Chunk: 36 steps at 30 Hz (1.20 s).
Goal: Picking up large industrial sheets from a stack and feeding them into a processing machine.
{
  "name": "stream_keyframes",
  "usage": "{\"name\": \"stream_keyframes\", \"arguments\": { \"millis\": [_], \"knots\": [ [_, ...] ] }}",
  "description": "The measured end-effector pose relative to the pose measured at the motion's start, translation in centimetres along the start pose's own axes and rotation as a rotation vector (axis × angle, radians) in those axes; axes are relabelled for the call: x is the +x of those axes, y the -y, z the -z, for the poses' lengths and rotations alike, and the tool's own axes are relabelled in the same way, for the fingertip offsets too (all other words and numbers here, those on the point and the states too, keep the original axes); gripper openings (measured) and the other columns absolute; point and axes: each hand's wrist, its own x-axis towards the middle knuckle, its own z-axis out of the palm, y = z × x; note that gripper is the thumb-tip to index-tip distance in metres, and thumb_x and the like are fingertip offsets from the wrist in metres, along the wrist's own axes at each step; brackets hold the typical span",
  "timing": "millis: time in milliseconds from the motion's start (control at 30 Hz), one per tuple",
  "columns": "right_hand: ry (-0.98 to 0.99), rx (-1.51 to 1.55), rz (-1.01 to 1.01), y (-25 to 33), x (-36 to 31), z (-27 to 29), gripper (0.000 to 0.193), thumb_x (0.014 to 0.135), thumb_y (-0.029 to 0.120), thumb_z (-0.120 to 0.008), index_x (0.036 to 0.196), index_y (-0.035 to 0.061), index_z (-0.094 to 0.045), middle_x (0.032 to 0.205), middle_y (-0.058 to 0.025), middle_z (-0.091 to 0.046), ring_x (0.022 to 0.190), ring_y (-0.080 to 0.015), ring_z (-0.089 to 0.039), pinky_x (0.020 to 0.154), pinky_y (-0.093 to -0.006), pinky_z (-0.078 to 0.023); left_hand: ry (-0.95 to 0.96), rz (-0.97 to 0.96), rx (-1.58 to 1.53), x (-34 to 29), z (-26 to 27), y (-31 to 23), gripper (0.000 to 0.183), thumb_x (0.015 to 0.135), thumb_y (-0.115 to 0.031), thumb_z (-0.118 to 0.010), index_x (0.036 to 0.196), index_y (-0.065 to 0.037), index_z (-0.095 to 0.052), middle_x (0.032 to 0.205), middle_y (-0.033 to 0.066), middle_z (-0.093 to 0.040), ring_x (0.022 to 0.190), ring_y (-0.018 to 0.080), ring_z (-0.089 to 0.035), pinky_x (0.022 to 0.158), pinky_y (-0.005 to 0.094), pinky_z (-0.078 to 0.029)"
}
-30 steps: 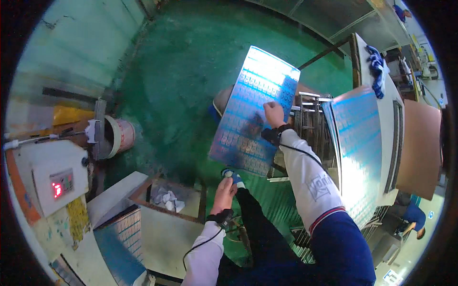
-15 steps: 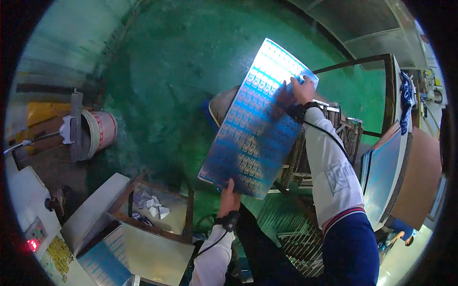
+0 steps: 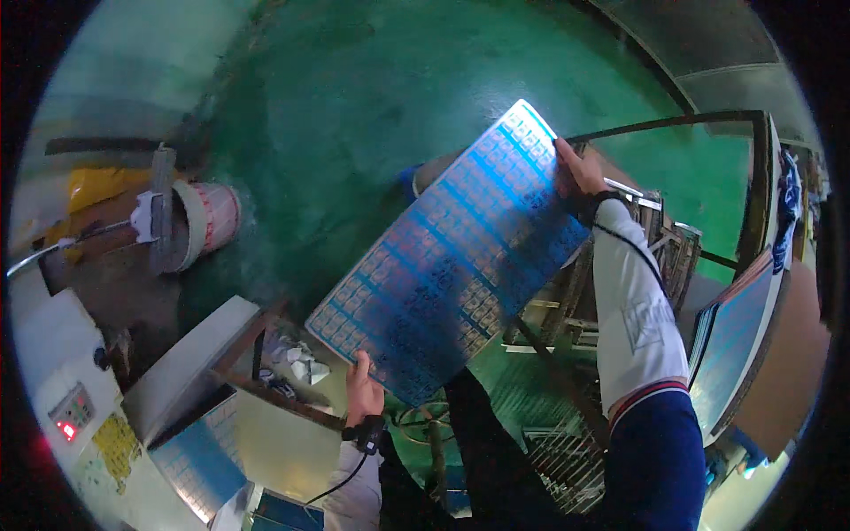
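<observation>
A large, thin blue panel (image 3: 443,257) with rows of small pale rectangular patterns hangs tilted in front of me, held in both hands. My left hand (image 3: 363,398) is closed on its lower left edge, thumb on the printed face. At the upper right edge, my right hand (image 3: 583,170) grips the panel, its other fingers partly hidden behind. Light glares off the panel's top corner, while a dark shadow or reflection crosses its lower half. Both wrists wear black bands with cables.
A white and red bucket (image 3: 211,221) lies at the left on the green floor (image 3: 310,106). Another blue patterned panel (image 3: 199,465) rests at lower left beside a control box (image 3: 71,411) with a lit display. Metal racks (image 3: 655,239) and upright stacked panels (image 3: 730,327) stand at right.
The panel has turned clockwise, its lower end swinging left with my left hand. My right hand has shifted slightly right along with its edge. Both hands keep hold.
</observation>
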Motion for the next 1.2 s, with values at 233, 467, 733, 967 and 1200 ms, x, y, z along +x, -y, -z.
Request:
{"name": "stream_keyframes", "arguments": {
  "millis": [233,467,733,967,1200],
  "knots": [
    [-0.140,-0.189,0.068,0.4,-5.0,0.8,0.084,0.076,0.073,-0.043,0.095,-0.0061,-0.065,0.097,-0.0298,-0.062,0.095,-0.0446,-0.058,0.086,-0.0478,-0.044,-0.297,-0.032,0.281,-4.6,-2.1,-3.5,0.033,0.084,-0.039,-0.064,0.099,-0.010,-0.056,0.080,-0.0008,-0.043,0.070,0.0110,-0.036,0.056,0.0293,-0.031],
    [-0.128,-0.360,0.059,6.5,-9.0,1.5,0.074,0.080,0.068,-0.043,0.109,0.0024,-0.061,0.103,-0.0290,-0.061,0.101,-0.0419,-0.058,0.087,-0.0448,-0.043,-0.283,-0.437,0.243,-10.9,0.3,-6.2,0.028,0.087,-0.031,-0.062,0.103,-0.008,-0.059,0.076,-0.0018,-0.048,0.067,0.0094,-0.041,0.059,0.0262,-0.034],
    [0.093,-0.072,0.628,6.1,-15.3,-4.4,0.060,0.086,0.057,-0.052,0.094,-0.0017,-0.066,0.076,-0.0182,-0.062,0.072,-0.0280,-0.060,0.065,-0.0412,-0.045,-0.442,-0.277,0.140,-16.6,14.6,-7.3,0.023,0.085,-0.030,-0.066,0.086,-0.008,-0.059,0.070,-0.0025,-0.056,0.059,0.0075,-0.047,0.052,0.0256,-0.037],
    [0.630,0.045,0.306,17.9,-41.9,-10.7,0.038,0.089,0.038,-0.057,0.072,0.0045,-0.058,0.059,0.0002,-0.051,0.050,-0.0093,-0.046,0.043,-0.0287,-0.035,-0.563,-0.201,-0.045,-27.4,36.9,-4.6,0.024,0.085,-0.031,-0.065,0.076,-0.011,-0.054,0.058,-0.0044,-0.046,0.047,0.0078,-0.042,0.041,0.0265,-0.035],
    [0.821,-0.071,0.377,24.9,-57.4,-18.8,0.041,0.087,0.040,-0.058,0.065,0.0061,-0.052,0.054,0.0026,-0.045,0.046,-0.0077,-0.039,0.042,-0.0300,-0.030,-0.630,-0.153,-0.226,-33.6,54.1,-2.5,0.022,0.088,-0.027,-0.059,0.076,-0.010,-0.056,0.060,-0.0035,-0.049,0.050,0.0081,-0.046,0.045,0.0265,-0.035]
  ]
}}
